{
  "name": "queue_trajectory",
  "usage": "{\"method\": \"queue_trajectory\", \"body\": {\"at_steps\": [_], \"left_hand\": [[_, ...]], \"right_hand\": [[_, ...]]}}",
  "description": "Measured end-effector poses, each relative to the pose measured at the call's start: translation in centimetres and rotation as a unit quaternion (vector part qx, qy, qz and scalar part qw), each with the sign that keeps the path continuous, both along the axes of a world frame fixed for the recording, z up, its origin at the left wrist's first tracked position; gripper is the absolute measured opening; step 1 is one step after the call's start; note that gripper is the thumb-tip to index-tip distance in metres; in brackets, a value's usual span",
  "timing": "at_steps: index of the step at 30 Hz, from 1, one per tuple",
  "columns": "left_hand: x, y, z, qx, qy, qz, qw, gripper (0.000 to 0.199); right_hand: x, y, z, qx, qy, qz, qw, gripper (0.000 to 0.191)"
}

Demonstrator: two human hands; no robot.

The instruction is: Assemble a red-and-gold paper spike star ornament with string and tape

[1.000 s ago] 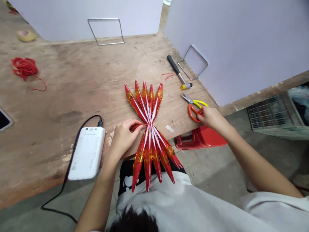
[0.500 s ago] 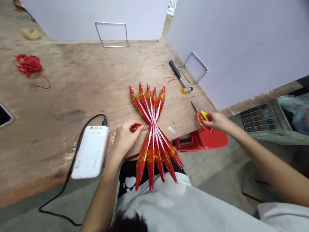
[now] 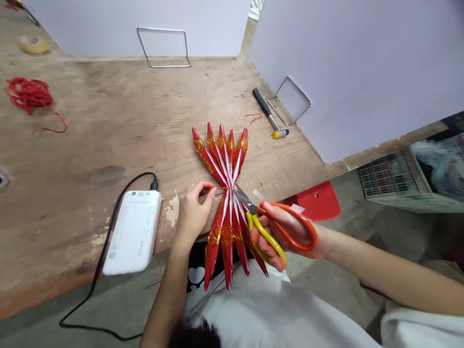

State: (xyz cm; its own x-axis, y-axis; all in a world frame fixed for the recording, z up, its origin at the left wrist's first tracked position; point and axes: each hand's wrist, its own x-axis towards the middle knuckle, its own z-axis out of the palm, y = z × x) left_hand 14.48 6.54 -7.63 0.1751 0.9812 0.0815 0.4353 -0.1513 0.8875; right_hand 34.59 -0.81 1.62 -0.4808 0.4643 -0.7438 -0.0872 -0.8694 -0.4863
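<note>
Carefully, the left hand (image 3: 194, 215) pinches thin red thread (image 3: 220, 189) at the shiny red-gold foil bundle (image 3: 227, 232); the right hand (image 3: 279, 224) clenches orange-yellow scissors (image 3: 266, 238) beside it.

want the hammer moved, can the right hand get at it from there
Likely yes, but the right hand holds the scissors; nothing stands between it and the hammer, which lies up the table.
</note>
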Motion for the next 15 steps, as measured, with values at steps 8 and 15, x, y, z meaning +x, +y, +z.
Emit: {"method": "queue_trajectory", "body": {"at_steps": [8,15], "left_hand": [[0.4,-0.3,-0.7,0.044,-0.026,0.036,0.998,0.010],[0.3,-0.4,-0.6,0.047,-0.022,0.033,0.998,0.010]], "right_hand": [[-2.0,2.6,0.3,-0.031,-0.052,0.068,0.996,0.066],[-2.8,3.2,-0.8,0.012,-0.061,0.038,0.997,0.066]]}}
